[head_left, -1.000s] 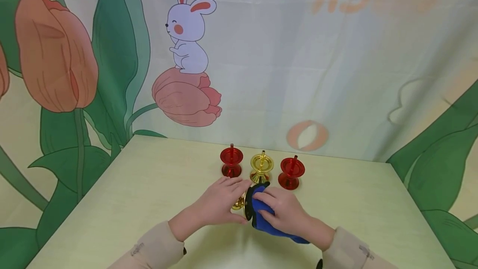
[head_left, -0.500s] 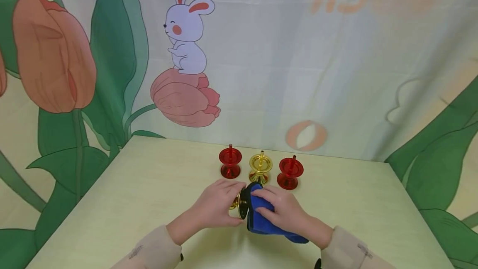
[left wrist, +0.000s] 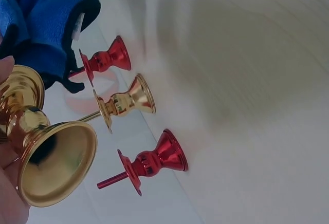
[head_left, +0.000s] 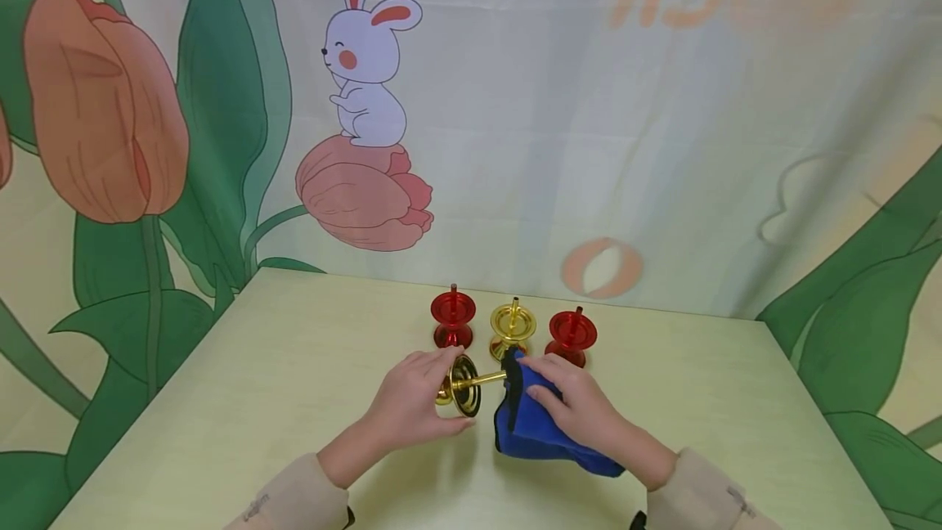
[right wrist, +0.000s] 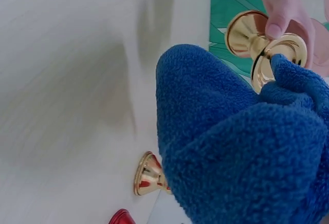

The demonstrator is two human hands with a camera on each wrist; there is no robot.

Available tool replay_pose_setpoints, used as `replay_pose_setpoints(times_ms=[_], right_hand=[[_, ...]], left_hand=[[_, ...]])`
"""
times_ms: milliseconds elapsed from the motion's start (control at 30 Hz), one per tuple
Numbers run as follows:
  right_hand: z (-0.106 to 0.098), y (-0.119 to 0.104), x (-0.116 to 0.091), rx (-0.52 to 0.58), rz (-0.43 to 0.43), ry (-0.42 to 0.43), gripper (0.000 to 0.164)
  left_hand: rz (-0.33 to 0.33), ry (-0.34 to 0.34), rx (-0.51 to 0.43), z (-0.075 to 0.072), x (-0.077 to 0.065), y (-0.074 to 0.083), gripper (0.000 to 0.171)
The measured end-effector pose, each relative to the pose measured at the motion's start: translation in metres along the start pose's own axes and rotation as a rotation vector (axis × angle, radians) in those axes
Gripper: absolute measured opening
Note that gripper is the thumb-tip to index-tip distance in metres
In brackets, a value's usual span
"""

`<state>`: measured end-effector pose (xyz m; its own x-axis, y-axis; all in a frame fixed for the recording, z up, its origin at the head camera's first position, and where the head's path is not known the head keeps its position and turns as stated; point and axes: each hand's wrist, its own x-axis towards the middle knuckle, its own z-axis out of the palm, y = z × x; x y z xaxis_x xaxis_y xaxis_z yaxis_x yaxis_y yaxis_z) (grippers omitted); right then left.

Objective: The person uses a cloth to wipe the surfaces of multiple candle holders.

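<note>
Above table (head_left: 331, 334), left hand (head_left: 409, 401) gripped tilted gold candlestick (head_left: 465, 391); right hand (head_left: 580, 399) held blue cloth (head_left: 540, 436) at tip of spike (head_left: 487, 379). Wiping looked underway; next stroke seemingly called for steady left grip.

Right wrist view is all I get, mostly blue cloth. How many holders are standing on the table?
Observer: Three. The head view shows them in a row: red holder, standing gold holder, second red holder.
Operator: Copy. Is the held gold holder covered right up to its dish?
Observer: No. The head view shows a bare stretch of spike between the dish and the blue cloth; I can't see the tip.
Operator: And what's holding the cloth?
Observer: The right hand grips it, per the head view.
</note>
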<state>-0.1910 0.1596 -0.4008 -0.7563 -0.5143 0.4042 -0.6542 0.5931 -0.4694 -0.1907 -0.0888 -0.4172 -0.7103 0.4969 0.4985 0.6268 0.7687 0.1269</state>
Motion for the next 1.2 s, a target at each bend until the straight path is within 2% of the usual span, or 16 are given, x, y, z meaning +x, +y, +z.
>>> replay_pose_setpoints(times_ms=[133, 333, 467, 567, 767, 933, 1067, 1200], right_hand=[[-0.004, 0.002, 0.001, 0.018, 0.042, 0.056, 0.036], [-0.01, 0.01, 0.0, 0.145, 0.184, 0.118, 0.037], [-0.009, 0.01, -0.001, 0.229, 0.25, 0.051, 0.032], [-0.005, 0.006, -0.001, 0.232, 0.245, -0.022, 0.027], [0.002, -0.009, 0.0, 0.188, 0.168, -0.079, 0.024], [0.006, -0.016, 0.0, 0.135, 0.074, -0.072, 0.023], [0.011, -0.02, 0.0, 0.041, -0.056, -0.007, 0.02], [0.016, -0.022, 0.0, -0.046, -0.193, 0.099, 0.02]], left_hand=[[-0.043, 0.008, -0.019, 0.001, -0.001, 0.001, 0.082], [-0.128, -0.004, -0.067, 0.0, -0.002, 0.002, 0.083], [-0.133, 0.016, -0.11, -0.002, -0.001, 0.005, 0.084], [-0.111, 0.026, -0.141, -0.002, 0.0, 0.009, 0.085], [-0.09, 0.039, -0.184, -0.002, 0.002, 0.016, 0.086], [-0.135, 0.038, -0.247, -0.001, 0.002, 0.019, 0.088], [-0.193, 0.016, -0.344, 0.0, 0.002, 0.021, 0.088], [-0.199, 0.027, -0.442, 0.001, 0.002, 0.021, 0.085]])
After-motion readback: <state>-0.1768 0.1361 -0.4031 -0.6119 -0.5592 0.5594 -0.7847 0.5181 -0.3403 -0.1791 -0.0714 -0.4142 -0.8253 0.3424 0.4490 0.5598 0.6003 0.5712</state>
